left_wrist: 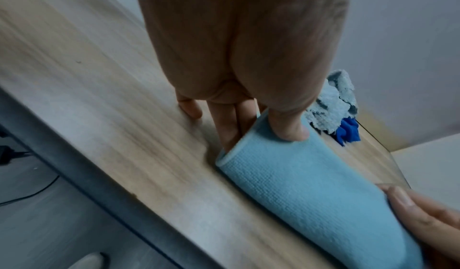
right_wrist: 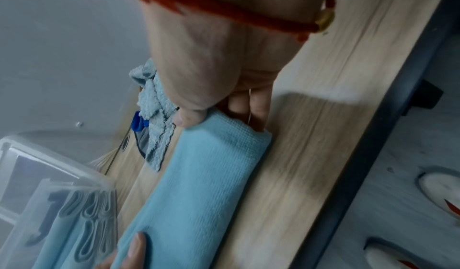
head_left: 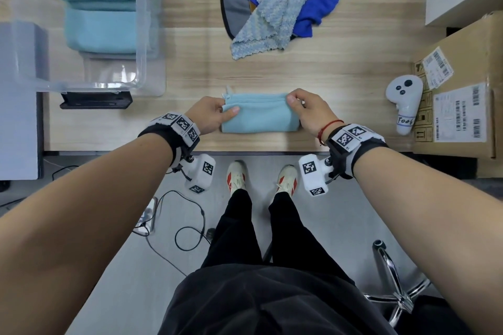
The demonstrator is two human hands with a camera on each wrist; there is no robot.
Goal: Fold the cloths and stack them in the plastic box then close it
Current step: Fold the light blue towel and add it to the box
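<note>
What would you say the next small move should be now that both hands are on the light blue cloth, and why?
Probably lift the folded light blue cloth and carry it left to the plastic box. It already lies folded into a compact rectangle on the table, with the left hand and right hand pinching its two ends, thumbs on top. The box stands open with folded cloths already inside.

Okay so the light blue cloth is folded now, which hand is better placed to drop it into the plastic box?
Probably the left hand. It already pinches the folded cloth's left end, and the plastic box stands on that side of the table. The right hand holds the far end and would have to cross over.
</note>
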